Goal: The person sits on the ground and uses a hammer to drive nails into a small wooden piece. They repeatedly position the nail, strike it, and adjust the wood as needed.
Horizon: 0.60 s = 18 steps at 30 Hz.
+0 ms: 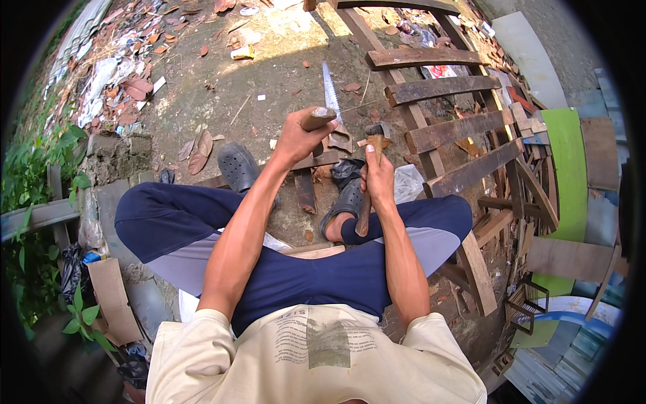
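My left hand (299,138) is closed around a short piece of wood (317,119), its pale worn end pointing up to the right. In my right hand (379,178) is a hammer (363,219), gripped upright by its wooden handle. Its dark, rusty-looking head sits above my fist, with the handle's lower end hanging below. The two hands are apart, over the ground between my bent legs. Just beyond them lies a handsaw (330,91) with a toothed grey blade and a wooden grip. Wooden strips (305,188) lie under my hands between my shoes.
A slatted wooden frame (447,91) leans at the right. Beside it stand a green board (565,175) and several wood scraps. Litter and dry leaves (134,87) cover the far left ground. A concrete block (114,158), green plants and a cardboard piece (114,299) are at my left.
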Motion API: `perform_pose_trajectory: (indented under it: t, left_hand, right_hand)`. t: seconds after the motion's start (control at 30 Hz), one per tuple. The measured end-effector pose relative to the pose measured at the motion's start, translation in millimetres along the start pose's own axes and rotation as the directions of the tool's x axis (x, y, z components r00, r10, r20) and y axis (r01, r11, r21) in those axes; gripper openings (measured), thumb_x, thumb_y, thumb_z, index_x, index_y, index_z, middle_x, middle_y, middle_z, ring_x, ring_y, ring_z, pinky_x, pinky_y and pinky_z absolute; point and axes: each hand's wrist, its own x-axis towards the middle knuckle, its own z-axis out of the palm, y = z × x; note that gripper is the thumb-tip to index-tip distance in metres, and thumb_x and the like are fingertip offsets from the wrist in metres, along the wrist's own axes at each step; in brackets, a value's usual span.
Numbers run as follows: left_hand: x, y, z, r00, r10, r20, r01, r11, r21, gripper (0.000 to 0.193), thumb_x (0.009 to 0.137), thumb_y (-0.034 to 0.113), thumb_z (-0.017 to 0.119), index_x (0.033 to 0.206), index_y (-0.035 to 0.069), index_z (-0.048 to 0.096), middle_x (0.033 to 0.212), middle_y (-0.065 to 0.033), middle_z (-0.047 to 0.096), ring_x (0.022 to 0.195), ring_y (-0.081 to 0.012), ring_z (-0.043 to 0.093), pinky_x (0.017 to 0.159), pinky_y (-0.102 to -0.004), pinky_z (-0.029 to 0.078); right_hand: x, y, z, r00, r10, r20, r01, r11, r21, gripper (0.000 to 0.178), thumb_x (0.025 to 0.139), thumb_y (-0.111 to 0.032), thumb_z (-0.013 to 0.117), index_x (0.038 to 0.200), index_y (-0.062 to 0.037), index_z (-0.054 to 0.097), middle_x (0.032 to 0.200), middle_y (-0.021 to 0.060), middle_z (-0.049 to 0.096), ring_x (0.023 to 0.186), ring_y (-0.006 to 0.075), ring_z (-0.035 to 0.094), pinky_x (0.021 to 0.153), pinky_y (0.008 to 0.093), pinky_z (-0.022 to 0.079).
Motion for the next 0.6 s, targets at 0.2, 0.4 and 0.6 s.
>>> perform_pose_trajectory:
  t: [0.2, 0.4, 0.6]
  left_hand:
    - [-2.4, -1.6, 1.1, 1.0, 0.012, 0.0, -0.012, 1.0, -0.003, 0.022, 0.092, 0.022, 0.078, 0.104, 0.004, 0.075, 0.084, -0.0012, 0.073, 0.076, -0.0079, 0.061, 0.068, -0.0302, 0.05]
    - [-3.2, -2.4, 1.3, 1.0, 0.004, 0.016, -0.003, 1.0, -0.01, 0.022, 0.092, 0.022, 0.078, 0.104, 0.004, 0.075, 0.084, -0.0006, 0.073, 0.076, -0.0079, 0.062, 0.068, -0.03, 0.05]
    - [-5.6, -0.4, -0.1, 0.999, -0.02, 0.041, 0.021, 1.0, -0.023, 0.021, 0.092, 0.022, 0.078, 0.103, 0.004, 0.075, 0.082, -0.0012, 0.072, 0.075, -0.0085, 0.061, 0.068, -0.0299, 0.05]
  right_hand:
    - [0.4, 0.9, 0.0, 1.0, 0.016, 0.002, -0.016, 1.0, -0.003, 0.045, 0.106, -0.049, 0.053, 0.088, -0.008, 0.052, 0.056, -0.0024, 0.042, 0.039, 0.0089, 0.04, 0.037, 0.0268, 0.034]
    - [-0.3, -1.2, 1.6, 1.0, 0.02, -0.017, -0.02, 1.0, -0.012, 0.046, 0.106, -0.05, 0.053, 0.088, -0.0082, 0.052, 0.055, -0.0024, 0.042, 0.039, 0.0088, 0.04, 0.037, 0.0268, 0.034]
    - [-12.7, -23.8, 2.5, 0.999, 0.04, 0.009, -0.04, 0.998, -0.054, 0.043, 0.107, -0.048, 0.052, 0.088, -0.0089, 0.05, 0.056, -0.0028, 0.041, 0.04, 0.0077, 0.039, 0.037, 0.0259, 0.033]
